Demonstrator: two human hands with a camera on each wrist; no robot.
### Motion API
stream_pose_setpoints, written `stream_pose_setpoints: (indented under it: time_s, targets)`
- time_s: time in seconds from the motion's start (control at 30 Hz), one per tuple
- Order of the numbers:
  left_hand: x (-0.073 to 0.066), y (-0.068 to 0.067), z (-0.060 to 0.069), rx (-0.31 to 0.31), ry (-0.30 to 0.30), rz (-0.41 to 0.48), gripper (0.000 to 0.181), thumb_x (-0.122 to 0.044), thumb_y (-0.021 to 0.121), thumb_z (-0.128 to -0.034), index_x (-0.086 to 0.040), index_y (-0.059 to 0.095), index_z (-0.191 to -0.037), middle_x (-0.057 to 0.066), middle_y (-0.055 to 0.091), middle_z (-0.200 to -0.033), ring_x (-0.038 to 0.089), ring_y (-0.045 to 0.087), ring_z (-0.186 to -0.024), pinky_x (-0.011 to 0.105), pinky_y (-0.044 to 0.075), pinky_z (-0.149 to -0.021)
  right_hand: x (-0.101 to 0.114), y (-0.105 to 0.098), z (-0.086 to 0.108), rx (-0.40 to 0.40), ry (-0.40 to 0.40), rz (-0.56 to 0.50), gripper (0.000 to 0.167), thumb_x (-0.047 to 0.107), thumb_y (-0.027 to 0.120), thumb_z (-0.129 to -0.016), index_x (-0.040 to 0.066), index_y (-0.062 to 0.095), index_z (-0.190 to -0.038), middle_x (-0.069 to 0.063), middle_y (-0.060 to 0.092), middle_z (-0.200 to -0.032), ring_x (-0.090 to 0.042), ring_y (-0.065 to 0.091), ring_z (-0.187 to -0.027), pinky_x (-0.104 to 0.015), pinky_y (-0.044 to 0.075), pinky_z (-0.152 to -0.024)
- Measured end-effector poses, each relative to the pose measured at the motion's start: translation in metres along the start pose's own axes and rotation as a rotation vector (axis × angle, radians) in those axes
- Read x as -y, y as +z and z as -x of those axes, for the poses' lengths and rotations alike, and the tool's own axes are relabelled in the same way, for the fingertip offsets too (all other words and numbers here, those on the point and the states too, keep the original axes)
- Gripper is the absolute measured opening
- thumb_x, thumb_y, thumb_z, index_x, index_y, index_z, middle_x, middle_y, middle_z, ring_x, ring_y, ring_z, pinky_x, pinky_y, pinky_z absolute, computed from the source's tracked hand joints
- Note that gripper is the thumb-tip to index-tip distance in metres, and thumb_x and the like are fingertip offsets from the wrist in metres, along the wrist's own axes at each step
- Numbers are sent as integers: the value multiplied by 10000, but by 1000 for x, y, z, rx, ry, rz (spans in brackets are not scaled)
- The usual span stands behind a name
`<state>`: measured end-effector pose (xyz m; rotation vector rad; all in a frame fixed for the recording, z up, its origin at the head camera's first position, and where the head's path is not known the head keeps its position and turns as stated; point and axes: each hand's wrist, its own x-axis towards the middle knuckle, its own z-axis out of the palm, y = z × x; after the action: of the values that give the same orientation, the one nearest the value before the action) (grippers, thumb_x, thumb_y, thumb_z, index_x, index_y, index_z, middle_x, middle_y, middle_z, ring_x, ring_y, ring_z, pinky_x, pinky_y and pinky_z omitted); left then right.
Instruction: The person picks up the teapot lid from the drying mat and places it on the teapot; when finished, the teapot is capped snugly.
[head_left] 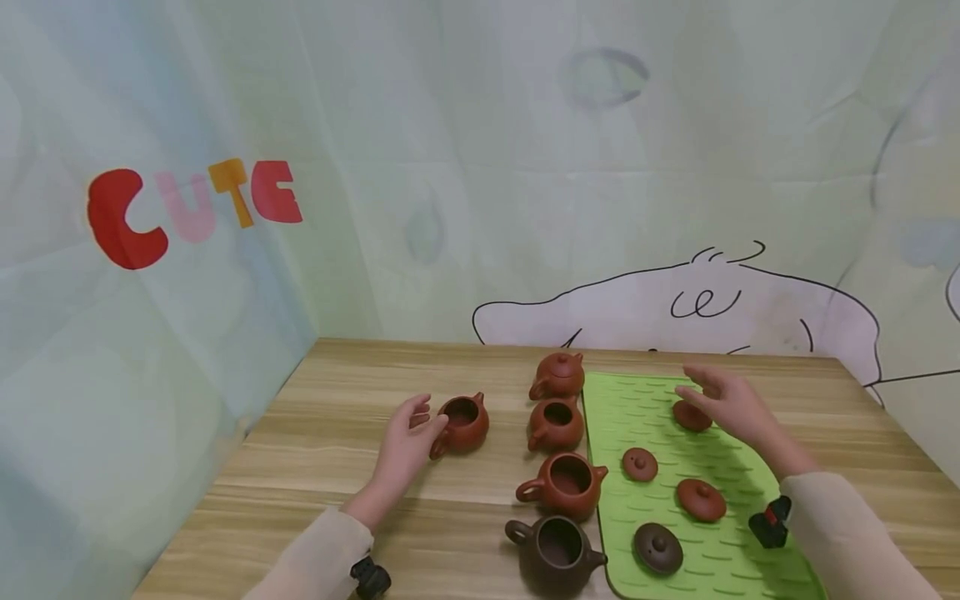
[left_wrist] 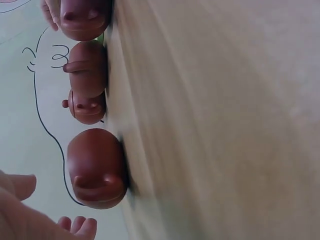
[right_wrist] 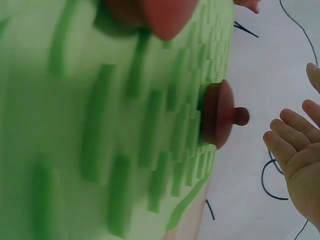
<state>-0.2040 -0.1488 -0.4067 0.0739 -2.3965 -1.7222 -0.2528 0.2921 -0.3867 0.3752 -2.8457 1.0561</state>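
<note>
My left hand [head_left: 405, 442], fingers loosely bent, is at the handle side of a lidless reddish-brown teapot [head_left: 471, 435]. The left wrist view shows a gap between the fingers and this teapot [left_wrist: 97, 165]. Over the far part of a green mat [head_left: 611, 417], my right hand [head_left: 733, 410] hovers with relaxed fingers and holds nothing. Just beneath it lies a reddish lid [head_left: 690, 416], partly covered in the head view. From the right wrist, that lid [right_wrist: 218, 115] shows knob up on the mat, apart from the fingertips.
Teapots line the mat's left edge: a lidded one [head_left: 562, 377] at the back, open reddish ones [head_left: 557, 427] [head_left: 576, 497], and an open dark brown one [head_left: 551, 571] nearest. More lids [head_left: 640, 464] [head_left: 702, 500] and a dark lid [head_left: 658, 560] lie on the mat. A printed cloth [head_left: 450, 167] hangs behind the table.
</note>
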Motion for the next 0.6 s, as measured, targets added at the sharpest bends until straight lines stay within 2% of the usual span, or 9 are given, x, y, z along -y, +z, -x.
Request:
stream_pose_setpoints:
  time_s: [0.17,0.4,0.6]
  targets:
    - [9,0,4,-30,-45,28,461,-93,633,-921,87,465,-1311,292,509,-1246,392,511,-1158,489,428,-1002,-6,5,1,0,5,-4,602,333,564,-977,-97,431,-1376,-317,462,-1371,-496,478,-1211,-583,414,-975]
    - [17,-1,7,-39,-112,5,423,-128,643,-923,100,516,-1256,260,577,-1162,356,547,-1091,467,461,-937,-12,7,1,17,15,-10,584,291,577,-973,-136,439,-1348,-348,461,-1350,-507,466,-1214,-573,419,-975]
    - [22,1,9,-35,-152,32,380,-104,650,-914,99,547,-1219,227,604,-1124,294,579,-1036,348,498,-864,-19,7,4,45,34,23,603,315,596,-962,-149,459,-1323,-366,458,-1337,-520,472,-1196,-573,433,-953]
